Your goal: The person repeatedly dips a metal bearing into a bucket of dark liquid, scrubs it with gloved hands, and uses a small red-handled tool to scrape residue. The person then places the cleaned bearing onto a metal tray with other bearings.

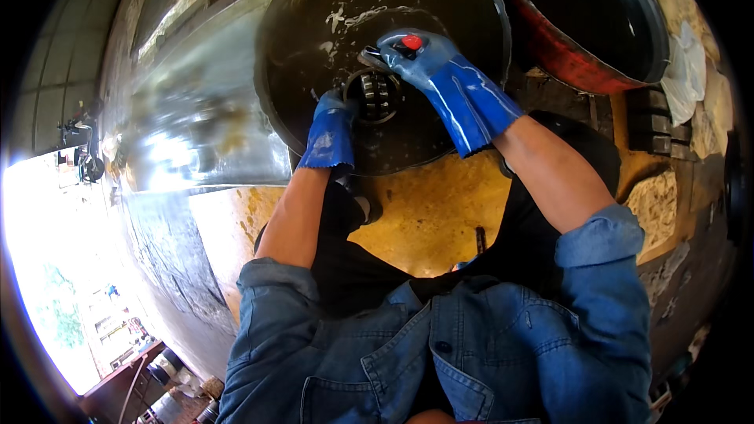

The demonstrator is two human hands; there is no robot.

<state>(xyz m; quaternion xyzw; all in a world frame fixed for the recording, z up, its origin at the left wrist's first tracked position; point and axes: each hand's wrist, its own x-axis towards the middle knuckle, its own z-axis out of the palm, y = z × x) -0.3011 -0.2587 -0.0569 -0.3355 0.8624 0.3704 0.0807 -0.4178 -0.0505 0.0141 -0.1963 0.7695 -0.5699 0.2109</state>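
My left hand (334, 127), in a blue rubber glove, grips the left side of a roller bearing (378, 97). Shiny rollers show inside the bearing's round ring. It is held over a wide round basin (271, 102) of dark, murky liquid with pale froth floating on it. My right hand (424, 59), gloved the same way, is closed around a dark tool with a red end (411, 42). The tool's front points left, just above the bearing's upper edge; its exact kind is unclear. Most of the left fingers are hidden behind the bearing and in shadow.
Right of the basin stands a red-sided drum (542, 31) with a dark inside. A shiny metal sheet (204, 110) lies to the left. Yellowish stained board (432, 196) covers the floor between my legs. A clear plastic bag (687, 71) hangs beside the drum, near dark ribbed blocks (660, 126).
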